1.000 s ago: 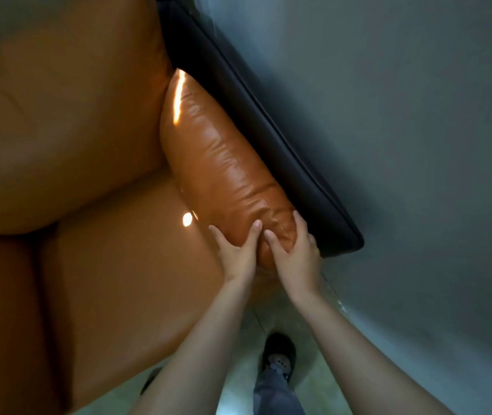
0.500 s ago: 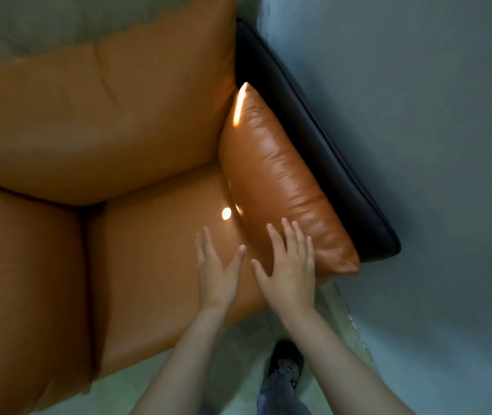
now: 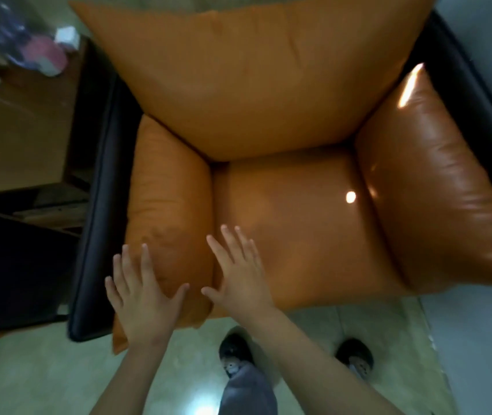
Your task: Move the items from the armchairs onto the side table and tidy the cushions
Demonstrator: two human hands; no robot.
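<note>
An orange leather armchair fills the view from above. Its left side cushion (image 3: 168,199) leans against the black left armrest (image 3: 96,205). My left hand (image 3: 141,298) is open, fingers spread, over the front end of that cushion. My right hand (image 3: 240,280) is open too, hovering at the seam between that cushion and the seat cushion (image 3: 295,223). The right side cushion (image 3: 436,187) rests against the black right armrest (image 3: 478,94). A large back cushion (image 3: 253,73) stands behind the seat. Nothing lies on the seat.
A wooden side table (image 3: 20,130) stands left of the chair, with blurred items on it, among them a pink and white object (image 3: 45,56). My two dark shoes (image 3: 234,351) are on the pale tiled floor just in front of the chair.
Both hands let go of the right side cushion and moved left to the left side cushion. My view swung left, so the whole chair and the side table now show.
</note>
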